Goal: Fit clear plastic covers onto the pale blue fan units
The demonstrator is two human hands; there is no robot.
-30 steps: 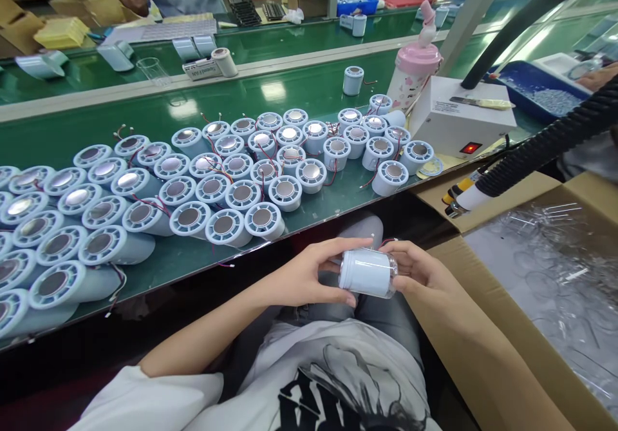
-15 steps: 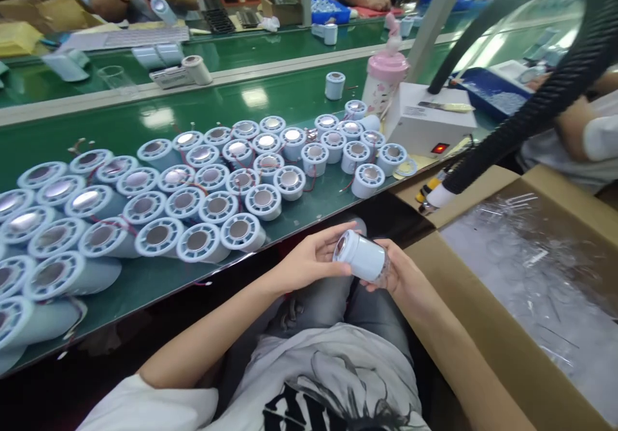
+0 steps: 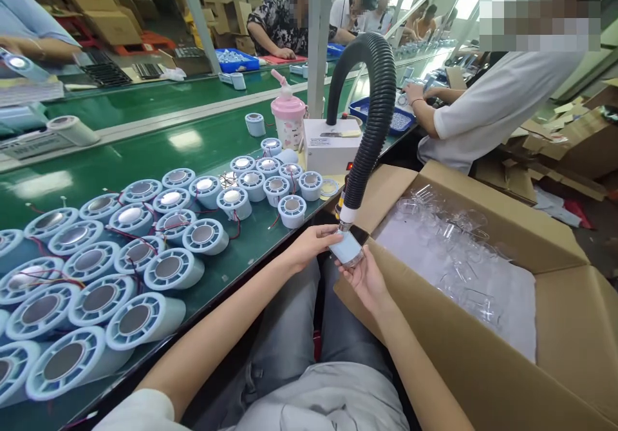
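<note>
Blue cylinder (image 3: 346, 249) moved to just under white nozzle (image 3: 348, 216) of hose (image 3: 381, 105); left hand (image 3: 311, 245), right hand (image 3: 369, 279) hold it, fingers half-curled. Clear cover (image 3: 356, 261) seemingly on; uncovered cylinders (image 3: 168, 267) remain on tabletop (image 3: 255, 234).

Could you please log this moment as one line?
Left hand: holds blue cylinder | Right hand: at its clear end | Cylinder: tilted by black hose's tip | Nearby: open carton

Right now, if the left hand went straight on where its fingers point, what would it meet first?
The left hand would meet first the light-blue cylinder, which it touches; beyond that, perhaps the white cuff of the black corrugated hose, though depth is unclear.
</note>
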